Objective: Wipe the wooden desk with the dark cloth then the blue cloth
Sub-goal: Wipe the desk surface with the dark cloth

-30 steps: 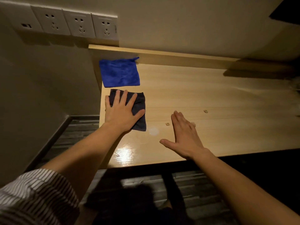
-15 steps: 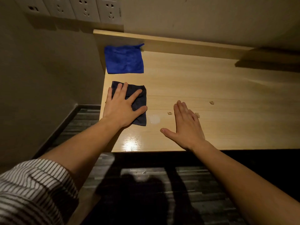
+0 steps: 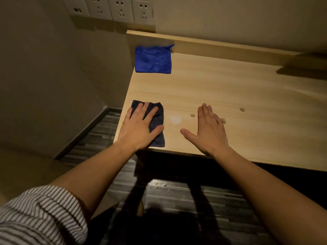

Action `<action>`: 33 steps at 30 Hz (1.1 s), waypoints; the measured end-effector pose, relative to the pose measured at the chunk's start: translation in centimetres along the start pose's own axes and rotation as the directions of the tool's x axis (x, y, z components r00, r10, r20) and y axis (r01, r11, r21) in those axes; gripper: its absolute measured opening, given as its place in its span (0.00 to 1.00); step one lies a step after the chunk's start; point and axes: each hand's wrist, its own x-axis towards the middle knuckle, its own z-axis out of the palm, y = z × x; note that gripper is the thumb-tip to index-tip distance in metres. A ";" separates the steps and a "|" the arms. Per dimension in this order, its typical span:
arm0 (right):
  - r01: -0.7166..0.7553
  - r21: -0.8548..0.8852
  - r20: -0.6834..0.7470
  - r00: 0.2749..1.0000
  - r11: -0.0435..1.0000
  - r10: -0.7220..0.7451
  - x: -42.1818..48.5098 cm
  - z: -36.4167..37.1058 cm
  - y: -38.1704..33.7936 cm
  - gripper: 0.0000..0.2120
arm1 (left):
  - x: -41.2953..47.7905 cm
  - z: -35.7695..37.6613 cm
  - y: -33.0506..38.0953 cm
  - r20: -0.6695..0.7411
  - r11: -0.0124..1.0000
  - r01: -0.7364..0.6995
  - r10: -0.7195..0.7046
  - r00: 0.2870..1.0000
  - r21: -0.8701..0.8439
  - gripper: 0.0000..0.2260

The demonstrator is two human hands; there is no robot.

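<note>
step: first pass, with the dark cloth (image 3: pixel 159 117). Judging by the marks on the wood, little of the table (image 3: pixel 230 96) is wiped, and the blue cloth (image 3: pixel 153 60) is not yet due.
next: likely a push of the dark cloth rightward over the smear (image 3: pixel 175 119) and on toward the crumbs (image 3: pixel 192 115), palm flat so the cloth does not bunch. The right hand (image 3: pixel 208 133) lies in that path and would need to lift or shift.
table: pale wood with a raised back ledge, set in a corner below a row of sockets (image 3: pixel 113 7).
left hand (image 3: pixel 138 129): flat on the dark cloth at the near left corner, pressing it to the wood.
left fingers (image 3: pixel 141 107): straight and spread wide over the cloth's far half, thumb out across its right side, none curled round it.
right hand: flat on bare wood near the front edge, right of the dark cloth and apart from it, holding nothing.
right fingers (image 3: pixel 203 112): straight and close together, thumb splayed toward the smear.
blue cloth: flat in the far left corner by the ledge, well apart from both hands.
dark cloth: mostly under the left palm. Its far edge, right side and near right corner show, close to the front edge.
smear: pale patch between the dark cloth and the right thumb, just beside the cloth.
crumbs: three bits, one either side of the right fingers, one well off to the right.
</note>
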 end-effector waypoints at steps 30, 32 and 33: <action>0.000 0.079 0.024 1.000 0.997 -0.002 0.6 0.2 0.8 0.54 | 19.0 -6.3 6.5 -0.115 0.851 -0.179 0.140 0.983 -0.494 0.18; -0.001 0.086 0.031 1.000 0.996 -0.002 0.6 0.2 0.8 0.54 | 19.8 -4.1 6.9 0.093 0.953 -0.189 0.216 0.972 -0.238 0.27; -0.003 0.090 0.040 0.999 0.996 0.000 0.6 0.2 0.9 0.54 | 19.8 -3.0 7.0 0.158 0.970 -0.196 0.218 0.963 -0.147 0.29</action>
